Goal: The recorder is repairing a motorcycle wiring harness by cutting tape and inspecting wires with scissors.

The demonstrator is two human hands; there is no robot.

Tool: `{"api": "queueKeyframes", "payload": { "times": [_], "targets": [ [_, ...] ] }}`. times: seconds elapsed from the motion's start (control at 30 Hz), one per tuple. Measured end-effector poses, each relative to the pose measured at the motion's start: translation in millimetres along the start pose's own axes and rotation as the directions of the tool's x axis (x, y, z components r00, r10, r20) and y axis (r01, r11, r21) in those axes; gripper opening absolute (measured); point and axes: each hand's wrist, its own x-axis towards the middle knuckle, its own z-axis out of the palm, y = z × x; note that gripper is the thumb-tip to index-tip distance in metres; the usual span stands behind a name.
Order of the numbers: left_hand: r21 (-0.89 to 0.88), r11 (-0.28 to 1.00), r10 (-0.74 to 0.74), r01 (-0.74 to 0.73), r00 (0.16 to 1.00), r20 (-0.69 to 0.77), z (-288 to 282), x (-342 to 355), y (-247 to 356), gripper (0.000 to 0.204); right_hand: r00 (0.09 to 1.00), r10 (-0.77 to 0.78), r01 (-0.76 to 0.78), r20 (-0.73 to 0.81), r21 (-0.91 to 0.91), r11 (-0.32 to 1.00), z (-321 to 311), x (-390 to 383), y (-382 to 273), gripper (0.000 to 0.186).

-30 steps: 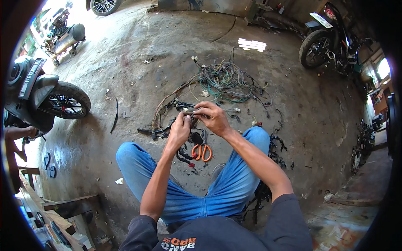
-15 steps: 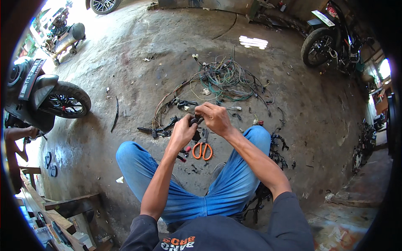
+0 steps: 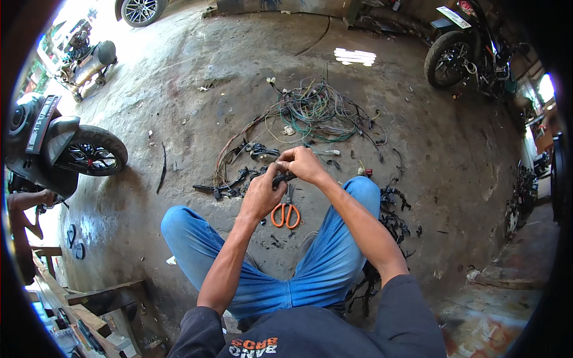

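Between my knees, my left hand (image 3: 262, 194) and my right hand (image 3: 303, 165) meet, fingers pinched together. Both grip a small dark piece of wiring (image 3: 286, 177), mostly hidden by my fingers. Just below it on the floor lie orange-handled scissors (image 3: 285, 216), blades pointing away from me. Beyond my hands spreads a tangled wiring harness (image 3: 316, 110) of green, yellow and brown wires. Its black-wrapped branches (image 3: 230, 187) and connectors reach down to the left of my hands.
Black tape scraps (image 3: 394, 221) lie by my right knee. A motorcycle wheel (image 3: 94, 149) stands at left, near another person's arm (image 3: 30, 200). Another motorcycle (image 3: 462, 56) is parked far right. Slippers (image 3: 76, 241) and a wooden bench (image 3: 104, 292) are at lower left.
My left hand has rolled over the dark wiring piece, its back now more upward. My right fingers have drawn in closer to it. The whole view has shifted slightly.
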Motion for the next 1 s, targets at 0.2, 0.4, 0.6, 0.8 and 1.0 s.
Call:
{"api": "queueKeyframes", "payload": {
  "times": [0.2, 0.4, 0.6, 0.8, 1.0],
  "targets": [
    [-0.044, 0.995, 0.088, -0.091, 0.993, -0.076, -1.7, 2.9, -4.7, 0.025, 0.979, -0.131, 0.112, -0.159, -0.121, 0.986, -3.4, -7.6, -6.8, 0.024],
    [-0.182, 0.979, -0.105, 0.089, 0.991, -0.084, -18.4, 4.9, 0.4, 0.025, 0.858, -0.427, 0.371, -0.285, -0.230, 0.900, 6.2, -47.0, -18.6, 0.036],
    [-0.461, 0.850, -0.283, 0.257, 0.959, 0.012, -14.1, 5.1, -19.5, 0.027, 0.663, -0.272, 0.259, -0.698, -0.127, 0.957, 60.0, -65.2, -14.9, 0.054],
    [-0.835, 0.424, -0.334, 0.350, 0.918, 0.215, -12.0, 5.7, -15.9, 0.018, 0.858, -0.139, 0.253, -0.495, 0.172, 0.952, 74.8, -67.1, -6.0, 0.041],
    [-0.898, 0.041, -0.223, 0.438, 0.880, 0.419, -27.9, 3.1, -25.5, 0.012, 0.766, -0.443, 0.437, -0.465, -0.129, 0.890, 71.8, -62.2, -4.4, 0.033]
  ]
}}
